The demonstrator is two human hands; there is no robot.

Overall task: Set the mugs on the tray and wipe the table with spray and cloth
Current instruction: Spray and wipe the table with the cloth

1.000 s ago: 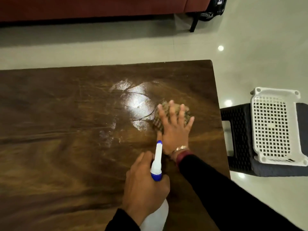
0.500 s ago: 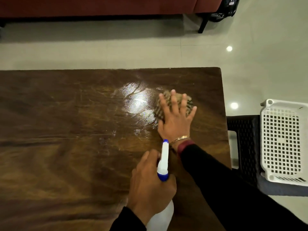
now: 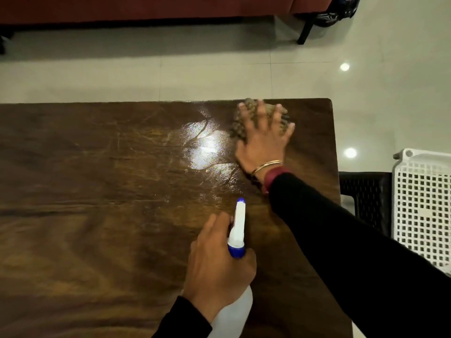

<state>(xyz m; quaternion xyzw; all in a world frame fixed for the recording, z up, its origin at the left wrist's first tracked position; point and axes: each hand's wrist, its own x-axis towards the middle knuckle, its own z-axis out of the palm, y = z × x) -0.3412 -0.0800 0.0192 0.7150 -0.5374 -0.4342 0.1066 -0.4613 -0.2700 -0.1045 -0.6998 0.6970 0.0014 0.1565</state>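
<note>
Head view, cloth [image 3: 238, 123] mostly under right hand [image 3: 264, 140]

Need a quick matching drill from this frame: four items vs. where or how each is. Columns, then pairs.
Things:
1. cloth
2. spray bottle
3. white basket
4. wet sheen

Places or states:
A. held in the left hand
B. off the table, to its right
C. pressed flat under the right hand, near the far right corner
D. on the tabletop, left of the cloth

Pairs: 1-C, 2-A, 3-B, 4-D
</note>
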